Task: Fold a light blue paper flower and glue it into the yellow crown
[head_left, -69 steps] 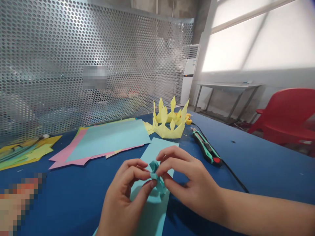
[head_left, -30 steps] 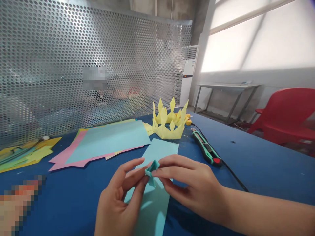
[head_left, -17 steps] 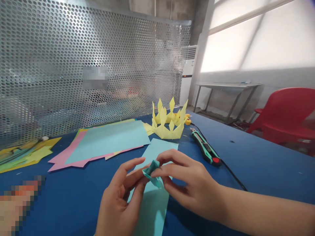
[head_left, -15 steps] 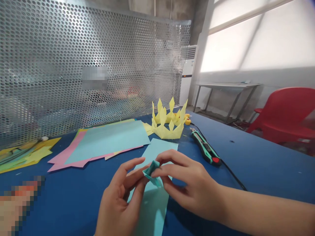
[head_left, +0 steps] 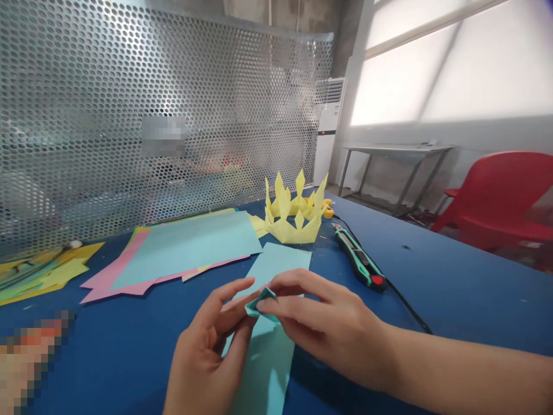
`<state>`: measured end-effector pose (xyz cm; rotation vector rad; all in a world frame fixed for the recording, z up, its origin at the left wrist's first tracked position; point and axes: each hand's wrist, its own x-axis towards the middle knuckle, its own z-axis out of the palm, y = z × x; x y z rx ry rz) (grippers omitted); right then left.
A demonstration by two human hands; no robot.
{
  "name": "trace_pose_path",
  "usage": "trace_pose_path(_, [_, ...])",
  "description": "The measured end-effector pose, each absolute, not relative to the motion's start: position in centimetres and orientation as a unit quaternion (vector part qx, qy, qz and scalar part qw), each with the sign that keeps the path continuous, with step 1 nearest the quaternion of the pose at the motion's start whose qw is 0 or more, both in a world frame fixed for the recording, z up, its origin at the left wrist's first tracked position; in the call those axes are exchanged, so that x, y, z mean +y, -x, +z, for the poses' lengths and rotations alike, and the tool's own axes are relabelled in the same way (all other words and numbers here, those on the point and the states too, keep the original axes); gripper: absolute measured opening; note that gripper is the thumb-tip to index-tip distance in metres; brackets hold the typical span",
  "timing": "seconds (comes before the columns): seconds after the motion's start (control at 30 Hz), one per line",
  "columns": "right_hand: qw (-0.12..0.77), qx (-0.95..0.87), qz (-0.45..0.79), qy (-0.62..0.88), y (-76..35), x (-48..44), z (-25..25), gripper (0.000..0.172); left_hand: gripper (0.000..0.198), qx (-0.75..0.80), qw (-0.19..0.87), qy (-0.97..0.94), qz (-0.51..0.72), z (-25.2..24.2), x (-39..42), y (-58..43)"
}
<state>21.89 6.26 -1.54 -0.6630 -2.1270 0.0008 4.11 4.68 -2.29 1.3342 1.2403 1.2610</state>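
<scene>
"Can you see what the hands have got?"

"A small folded blue-green paper (head_left: 266,293). It is between the left hand (head_left: 211,346) and the right hand (head_left: 341,328), over a long blue sheet (head_left: 270,369). But fingers cover a lot of it, so I can't tell its whole shape."

"What else is hard to see?"

"The hands hide the middle of the long blue sheet, and its near end is cut off at the bottom. There's a blocky blur (head_left: 30,346) at the left edge, and I can't tell what is under it. Something yellow-orange (head_left: 329,212) peeks out from behind the yellow paper crown (head_left: 298,232)."

"How are the hands?"

"The left one comes up from the bottom, and its wrist is cut off. Its thumb and a finger pinch the folded paper, nice and narrow. Another finger pokes out above them."

"And the other?"

"Its arm comes in from the right side. The hand bends over, with its back showing. The fingers are close together, and one fingertip presses on the front of the folded paper. Some of its finger ends are hidden."

"What's near that arm?"

"A green and black cutter (head_left: 358,259), lying on the blue table (head_left: 458,288). It isn't touching the arm."
</scene>
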Motion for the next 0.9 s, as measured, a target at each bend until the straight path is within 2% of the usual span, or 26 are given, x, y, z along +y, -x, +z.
trace_pose_path(0.33, [0.417,-0.865,-0.082,0.267,-22.2,6.1,-1.7,0.023,0.024,0.469,0.426,-0.566,0.527,-2.0,4.3,-4.4])
trace_pose_path(0.47, [0.418,-0.863,-0.088,0.270,-22.2,6.0,-1.7,0.021,0.029,0.477,0.454,-0.553,0.510,-2.0,4.4,-4.3])
trace_pose_path(0.6, [0.410,-0.865,-0.062,0.282,-22.2,6.3,-1.6,0.020,0.040,0.476,0.499,-0.574,0.441,-2.4,5.5,-3.7])
trace_pose_path(0.73, [0.412,-0.861,-0.067,0.293,-21.9,6.7,-1.4,0.023,0.028,0.465,0.506,-0.608,0.398,-2.5,6.4,-3.6])
trace_pose_path(0.9, [0.398,-0.866,-0.077,0.292,-21.7,6.8,-1.3,0.025,0.029,0.463,0.491,-0.629,0.386,-2.5,6.0,-3.5])
